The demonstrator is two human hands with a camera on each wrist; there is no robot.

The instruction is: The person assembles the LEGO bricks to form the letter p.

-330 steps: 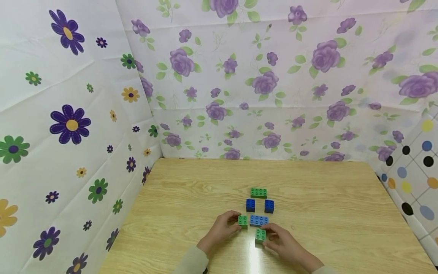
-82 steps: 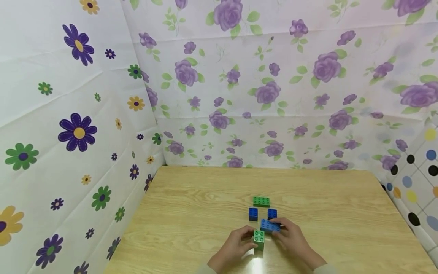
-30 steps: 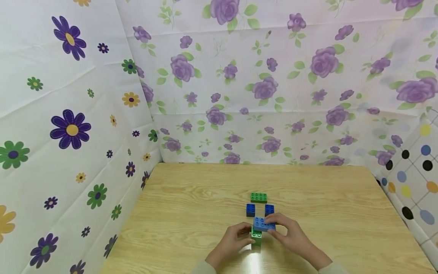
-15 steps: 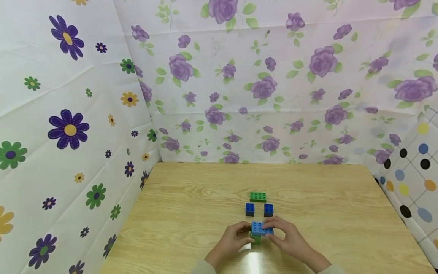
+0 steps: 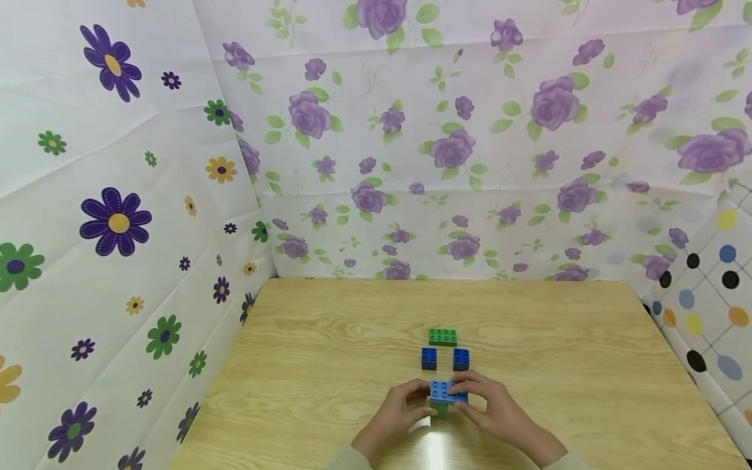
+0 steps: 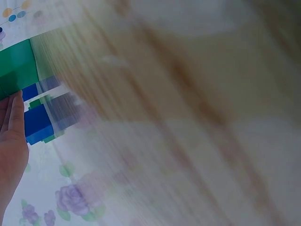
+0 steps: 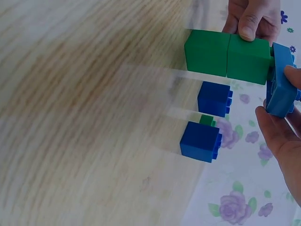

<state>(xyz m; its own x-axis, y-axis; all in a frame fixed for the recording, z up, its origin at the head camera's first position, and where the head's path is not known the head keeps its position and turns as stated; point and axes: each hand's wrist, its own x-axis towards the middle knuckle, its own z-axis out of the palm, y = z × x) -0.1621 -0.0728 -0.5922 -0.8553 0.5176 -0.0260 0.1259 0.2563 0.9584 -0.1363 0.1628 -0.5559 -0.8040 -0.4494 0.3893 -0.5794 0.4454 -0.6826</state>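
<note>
Two green square toy building bricks [image 7: 228, 56] stand stacked on the table. My left hand [image 5: 392, 414] grips the stack from the left, its thumb on the upper brick in the right wrist view. A light blue eight-stud brick [image 5: 442, 392] lies across the top, its right half overhanging. Between thumb and fingers, my right hand [image 5: 495, 406] pinches that overhanging end. In the right wrist view some green studs show at the joint, so the light blue brick [image 7: 281, 80] does not look fully seated. The left wrist view shows only part of the green stack [image 6: 19, 68].
Two dark blue square bricks [image 5: 429, 358] [image 5: 461, 359] stand apart just behind the hands. Farther back lies a flat-lying green eight-stud brick [image 5: 442, 337]. The wooden table [image 5: 329, 326] meets flower-patterned cloth walls [image 5: 376, 163] at its back and left.
Eleven seconds ago each hand held a separate green brick; later these were stacked. Since then my right hand has lifted the light blue brick and brought it left onto the stack.
</note>
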